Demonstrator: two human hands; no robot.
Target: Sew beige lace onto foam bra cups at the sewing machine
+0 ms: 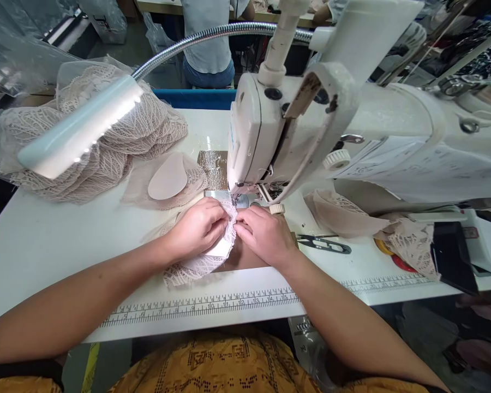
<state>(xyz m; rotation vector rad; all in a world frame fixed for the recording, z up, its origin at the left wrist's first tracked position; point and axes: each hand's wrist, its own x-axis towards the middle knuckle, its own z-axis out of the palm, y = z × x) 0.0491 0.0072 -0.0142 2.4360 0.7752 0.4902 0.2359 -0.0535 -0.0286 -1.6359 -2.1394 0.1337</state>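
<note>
My hands are both drawn in narrow just in front of the sewing machine: the left hand pinches one side of a lace piece, and the right hand has thumb and fingers closed on its opposite edge. The lace piece reaches from under the machine's head toward the front of the worktop, with a plain white panel showing on it.

I judge this piece to be partway through: it lies at the machine's foot and hasn't come free of it. To the left of the machine I have a heaped lace pile, and nearer the machine a sheer layer carrying a pale teardrop panel. To the machine's right lies more loose lace. I can't tell which of these are finished and which are waiting, so I won't put a count on what is left. The thread snips, right of the machine and just beside my right hand, lie unused.

The needle tip and any stitches are too small for me to make out, and my fingers cover part of the lace edge. The lamp, left of the machine, hides some of the pile. Beyond the machine, another person is cut off at the top edge.
</note>
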